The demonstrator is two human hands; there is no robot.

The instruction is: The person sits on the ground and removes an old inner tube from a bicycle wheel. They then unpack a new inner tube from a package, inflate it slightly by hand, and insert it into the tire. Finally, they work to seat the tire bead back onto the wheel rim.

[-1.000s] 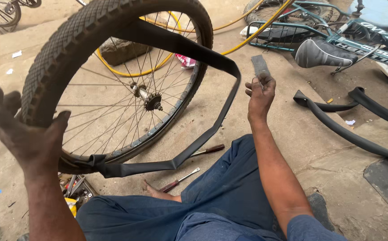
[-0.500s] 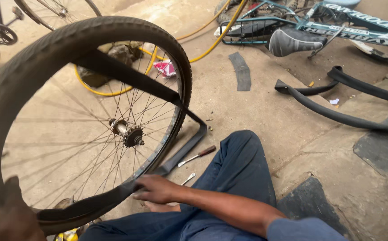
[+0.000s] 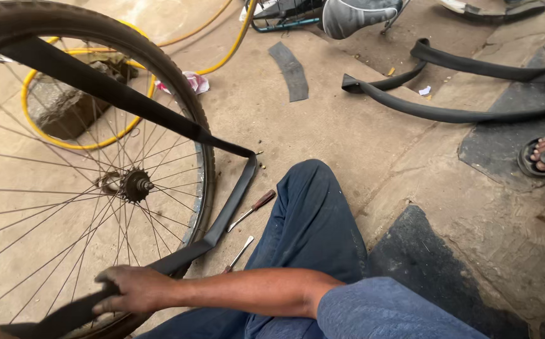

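Black inner tube [image 3: 128,103], yellow hose [image 3: 65,141], blue trousers [image 3: 310,232], grey saddle [image 3: 354,16]

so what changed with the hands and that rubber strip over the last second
The right hand let go of the small rubber strip, which now lies on the concrete, then came down across the body and took hold of the inner tube at the bottom of the wheel. The left hand, raised a second ago, is now almost out of view at the lower left. The screwdrivers stayed put.

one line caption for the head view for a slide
Seated person's right hand presses a black inner tube against a spoked bicycle wheel, two screwdrivers lying on the concrete.
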